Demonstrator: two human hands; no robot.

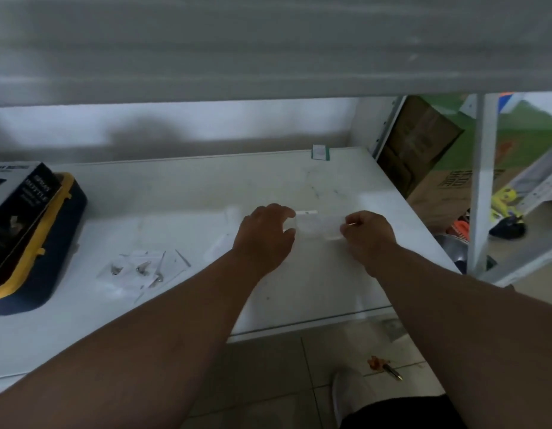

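A small clear plastic bag (pixel 318 226) with a white strip along its top lies between my two hands on the white table (pixel 188 187). My left hand (pixel 265 233) grips the bag's left edge between curled fingers and thumb. My right hand (pixel 369 232) pinches the bag's right edge, fingers curled. The bag is blurred and I cannot make out anything inside it.
A black box (pixel 16 209) rests on a navy and yellow case (pixel 48 252) at the table's left. Several small clear packets with metal parts (pixel 138 269) lie left of my forearms. A shelf (pixel 268 48) hangs overhead. Cardboard boxes (pixel 423 150) stand right; a pen (pixel 392 371) lies on the floor.
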